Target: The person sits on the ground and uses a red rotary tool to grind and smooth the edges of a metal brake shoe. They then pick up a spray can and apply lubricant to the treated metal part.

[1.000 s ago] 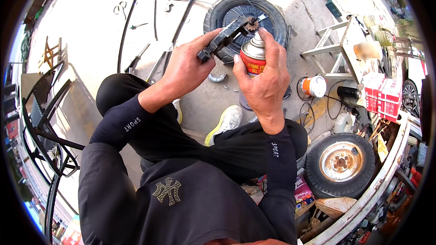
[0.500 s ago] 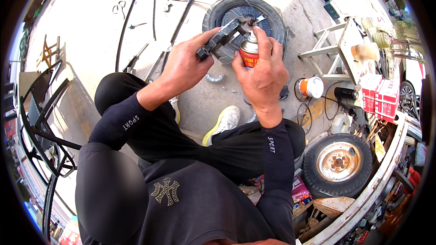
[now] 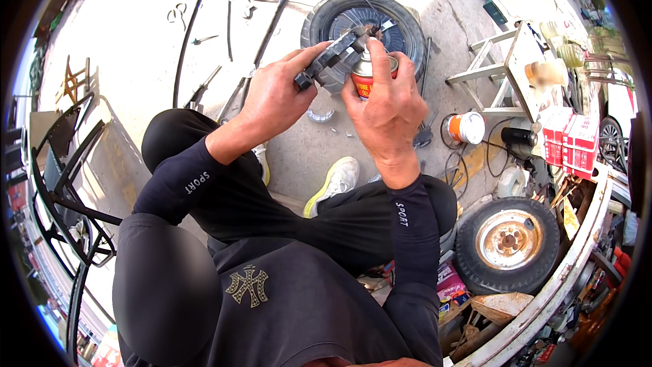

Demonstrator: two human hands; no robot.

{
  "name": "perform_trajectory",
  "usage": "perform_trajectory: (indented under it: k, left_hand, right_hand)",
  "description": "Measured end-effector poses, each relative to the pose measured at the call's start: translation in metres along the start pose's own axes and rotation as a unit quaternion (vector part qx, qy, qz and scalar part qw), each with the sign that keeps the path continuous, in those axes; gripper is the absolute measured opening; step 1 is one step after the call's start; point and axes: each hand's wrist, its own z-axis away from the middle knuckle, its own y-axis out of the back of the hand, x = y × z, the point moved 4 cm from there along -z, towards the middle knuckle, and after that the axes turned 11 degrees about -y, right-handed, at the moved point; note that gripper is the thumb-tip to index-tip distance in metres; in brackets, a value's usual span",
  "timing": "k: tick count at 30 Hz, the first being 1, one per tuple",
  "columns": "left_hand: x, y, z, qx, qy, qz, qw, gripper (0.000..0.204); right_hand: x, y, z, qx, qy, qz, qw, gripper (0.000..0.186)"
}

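Observation:
My left hand [image 3: 275, 92] is closed around one end of a dark, curved metal part [image 3: 331, 61] with notches along it; I cannot make out its exact kind. A red spray can [image 3: 363, 85] with a silver top is gripped in my right hand [image 3: 392, 110], its index finger on the nozzle. The nozzle is close to the right end of the dark part. Beyond both hands, a small wheel with a black tyre [image 3: 314, 27] lies flat on the ground, partly hidden by the part and the can.
A white step stool [image 3: 499, 68] stands to the right, near an orange-and-white tin [image 3: 466, 128] and red boxes [image 3: 572, 143]. A rusty-rimmed wheel [image 3: 508, 241] lies at the lower right. Cables, scissors [image 3: 177, 16] and a clear dish [image 3: 320, 115] are on the concrete. A black metal frame [image 3: 68, 183] stands left.
My right hand has shifted slightly left with the spray can, bringing it nearer the dark part. My left hand has stayed almost still.

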Motion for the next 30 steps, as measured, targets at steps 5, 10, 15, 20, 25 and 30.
perform_trajectory:
  k: [5,10,15,20,25,30]
  left_hand:
    - [-0.001,-0.001,-0.001,0.001,-0.004,-0.001,1.0,0.064]
    - [0.003,-0.001,-0.002,-0.007,0.0,-0.003,1.0,0.064]
    - [0.0,-0.002,0.0,-0.005,-0.011,-0.006,1.0,0.065]
    - [0.008,0.0,-0.003,-0.045,-0.063,-0.126,0.989,0.073]
    - [0.008,0.004,0.0,-0.058,-0.133,-0.309,0.94,0.071]
    - [0.009,0.007,-0.002,-0.044,-0.193,-0.377,0.905,0.066]
  right_hand:
    - [0.002,-0.002,0.002,-0.014,-0.007,0.007,1.0,0.068]
    - [0.002,-0.002,0.002,-0.013,-0.009,0.014,1.0,0.069]
    - [0.002,-0.003,0.001,-0.013,-0.006,0.019,1.0,0.07]
    - [0.013,-0.001,-0.001,-0.016,-0.052,0.018,0.998,0.069]
    - [0.034,0.019,-0.004,0.004,-0.07,-0.032,0.997,0.069]
    - [0.023,0.027,0.001,-0.027,-0.031,-0.053,0.998,0.067]
